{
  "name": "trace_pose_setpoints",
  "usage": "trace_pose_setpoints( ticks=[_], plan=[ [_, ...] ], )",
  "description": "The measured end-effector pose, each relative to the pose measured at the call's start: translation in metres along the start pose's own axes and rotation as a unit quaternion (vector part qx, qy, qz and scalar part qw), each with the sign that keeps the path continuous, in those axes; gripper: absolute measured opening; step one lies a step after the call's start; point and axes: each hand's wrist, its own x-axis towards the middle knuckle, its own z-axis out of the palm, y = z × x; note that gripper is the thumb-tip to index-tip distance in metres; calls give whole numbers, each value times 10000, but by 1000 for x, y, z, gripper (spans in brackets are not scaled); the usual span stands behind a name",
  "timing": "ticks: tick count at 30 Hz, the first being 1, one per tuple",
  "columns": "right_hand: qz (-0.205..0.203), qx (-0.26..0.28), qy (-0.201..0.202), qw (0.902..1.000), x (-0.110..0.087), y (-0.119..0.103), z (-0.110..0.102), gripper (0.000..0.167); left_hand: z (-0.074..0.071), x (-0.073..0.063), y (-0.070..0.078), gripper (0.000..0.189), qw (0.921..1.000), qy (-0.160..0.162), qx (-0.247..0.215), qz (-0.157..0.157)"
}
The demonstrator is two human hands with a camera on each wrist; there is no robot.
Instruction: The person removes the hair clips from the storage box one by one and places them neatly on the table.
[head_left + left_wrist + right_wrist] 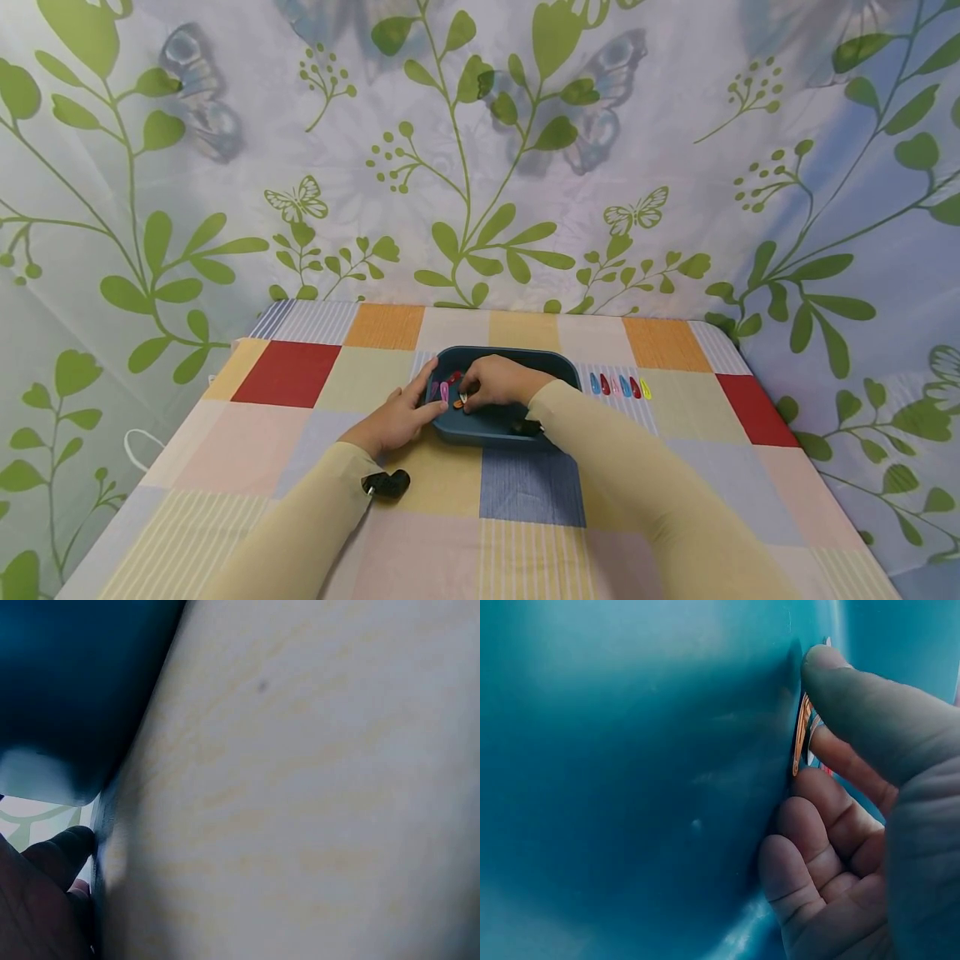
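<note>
A dark blue tray holds several snap hair clips at its left end. My left hand rests on the tray's left rim, its fingers extended. A pink clip lies beside that thumb. My right hand reaches into the tray with curled fingers. Its thumb and index finger pinch a whitish clip, mostly hidden by them. An orange clip lies close by on the tray floor. In the left wrist view, the left fingers show only at the lower left edge.
Right of the tray, a row of clips in blue, red, pink and yellow lies on the patchwork tablecloth. Red clips lie in the tray's far left corner. A leaf-patterned curtain hangs behind the table.
</note>
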Motion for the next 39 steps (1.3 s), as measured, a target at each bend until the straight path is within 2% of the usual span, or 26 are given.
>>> trace_pose_setpoints(
  ticks=[12,25,30,34,39],
  plan=[
    [-47,134,25,9999,1,0,1,36,0,0,1,81,10000,-10,-14,-44],
    [-481,-330,94,9983,6,3,3,22,0,0,1,81,10000,5,48,-10],
    [-636,-390,179,9971,3,4,2,23,0,0,2,81,9999,8,106,-25],
    [-589,-515,404,9961,1,1,-1,25,0,0,2,80,9999,2,97,-28],
    [-317,-470,608,9965,0,-2,-3,26,-1,0,2,81,10000,4,52,-32]
  ],
)
